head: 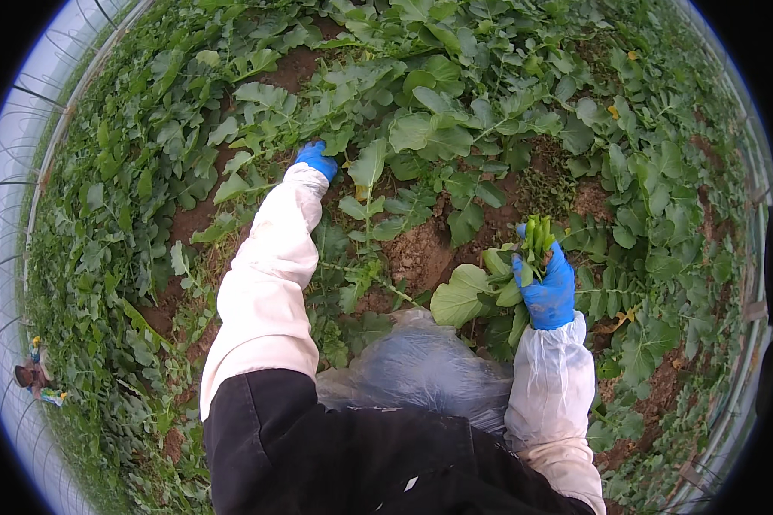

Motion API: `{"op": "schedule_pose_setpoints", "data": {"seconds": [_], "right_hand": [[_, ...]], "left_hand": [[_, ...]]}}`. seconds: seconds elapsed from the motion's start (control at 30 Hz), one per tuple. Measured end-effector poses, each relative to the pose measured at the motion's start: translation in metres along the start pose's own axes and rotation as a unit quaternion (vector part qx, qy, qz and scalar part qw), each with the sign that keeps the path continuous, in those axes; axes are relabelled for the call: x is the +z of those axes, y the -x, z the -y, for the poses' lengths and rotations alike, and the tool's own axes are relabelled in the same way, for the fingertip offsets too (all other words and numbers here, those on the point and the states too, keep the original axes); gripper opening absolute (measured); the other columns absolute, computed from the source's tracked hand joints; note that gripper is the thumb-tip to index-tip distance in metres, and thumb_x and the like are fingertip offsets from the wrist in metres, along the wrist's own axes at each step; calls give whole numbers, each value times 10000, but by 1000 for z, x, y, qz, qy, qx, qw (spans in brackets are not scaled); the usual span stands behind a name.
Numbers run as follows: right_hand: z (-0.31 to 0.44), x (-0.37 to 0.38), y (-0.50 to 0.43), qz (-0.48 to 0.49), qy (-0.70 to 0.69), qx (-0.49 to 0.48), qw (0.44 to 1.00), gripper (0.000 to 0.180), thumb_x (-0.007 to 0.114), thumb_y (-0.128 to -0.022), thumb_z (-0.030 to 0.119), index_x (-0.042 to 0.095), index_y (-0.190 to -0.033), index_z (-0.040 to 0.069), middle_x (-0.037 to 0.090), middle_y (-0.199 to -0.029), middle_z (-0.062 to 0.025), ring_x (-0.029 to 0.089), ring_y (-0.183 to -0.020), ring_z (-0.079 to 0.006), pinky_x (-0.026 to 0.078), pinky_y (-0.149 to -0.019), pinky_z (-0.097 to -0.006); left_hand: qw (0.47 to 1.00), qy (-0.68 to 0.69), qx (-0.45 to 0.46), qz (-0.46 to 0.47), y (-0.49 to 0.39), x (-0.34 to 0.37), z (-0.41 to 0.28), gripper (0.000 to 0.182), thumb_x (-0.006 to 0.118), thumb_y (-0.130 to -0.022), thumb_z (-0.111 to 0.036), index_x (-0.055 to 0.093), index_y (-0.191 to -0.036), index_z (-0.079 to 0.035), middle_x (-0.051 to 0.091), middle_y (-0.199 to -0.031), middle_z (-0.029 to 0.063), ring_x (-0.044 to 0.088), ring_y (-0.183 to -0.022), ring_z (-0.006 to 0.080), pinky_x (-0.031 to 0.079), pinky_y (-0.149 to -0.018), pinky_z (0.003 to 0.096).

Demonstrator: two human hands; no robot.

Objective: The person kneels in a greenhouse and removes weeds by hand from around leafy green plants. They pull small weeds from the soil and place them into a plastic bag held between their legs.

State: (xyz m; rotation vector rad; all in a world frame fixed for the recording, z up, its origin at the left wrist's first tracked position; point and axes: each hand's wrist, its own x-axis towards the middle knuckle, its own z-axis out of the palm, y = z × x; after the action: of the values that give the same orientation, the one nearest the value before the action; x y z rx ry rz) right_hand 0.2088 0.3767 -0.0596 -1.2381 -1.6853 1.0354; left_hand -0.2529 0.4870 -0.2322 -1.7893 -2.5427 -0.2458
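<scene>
My right hand, in a blue glove, grips a bunch of cut green leaf stems. The stem ends stick up above the fingers, and the broad leaves hang out to the left. Farther forward, my left hand, also blue-gloved, reaches low among lobed leafy plants. Leaves touch its fingers, whose tips are hidden, so whether it holds a stem cannot be told. Brown soil shows between the two hands.
Clear plastic film covers my lap or knees. Dense leafy crop surrounds me. A wall of translucent film on thin hoops curves along the left, with another person far off beside it. Pale rails run along the right edge.
</scene>
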Motion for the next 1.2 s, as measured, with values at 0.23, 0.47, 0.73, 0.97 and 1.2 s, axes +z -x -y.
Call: {"op": "schedule_pose_setpoints", "data": {"seconds": [0.23,0.47,0.73,0.97,1.2], "right_hand": [[-5,1,-3,45,-34,54,997,491,575,-804,-57,461,-1275,18,551,-1222,-54,534,-988,-97,417,-886,-257],[-9,5,-7,47,9,52,998,509,668,-773,55,482,-1246,24,642,-1041,-107,611,-936,-151,466,-833,-281],[-8,3,-4,56,0,71,996,506,661,-771,56,484,-1244,30,647,-1041,-94,618,-921,-155,467,-830,-284],[-4,0,-4,57,9,58,997,471,657,-776,80,509,-1222,40,649,-1050,-88,622,-937,-147,471,-825,-279],[0,0,-3,62,16,66,996,452,656,-777,83,523,-1207,46,653,-1039,-85,624,-939,-150,473,-828,-283]], "left_hand": [[992,43,-82,82,-23,-28,-34,277,504,-847,-260,627,-1059,-129,623,-1091,109,589,-983,310,455,-860,390],[963,-117,-31,242,-30,-64,-47,235,595,-796,-274,671,-969,-134,648,-1029,86,613,-922,281,483,-791,387],[928,-212,-3,305,-20,-53,-63,223,662,-760,-295,694,-911,-134,662,-989,73,630,-881,258,505,-737,386],[988,47,-113,96,-27,15,-4,374,506,-863,-342,545,-1138,-92,584,-1143,148,577,-1021,304,464,-843,396],[988,-1,-133,76,-30,-23,-4,410,454,-876,-335,507,-1225,-127,575,-1180,145,556,-1059,347,450,-885,398]]}}
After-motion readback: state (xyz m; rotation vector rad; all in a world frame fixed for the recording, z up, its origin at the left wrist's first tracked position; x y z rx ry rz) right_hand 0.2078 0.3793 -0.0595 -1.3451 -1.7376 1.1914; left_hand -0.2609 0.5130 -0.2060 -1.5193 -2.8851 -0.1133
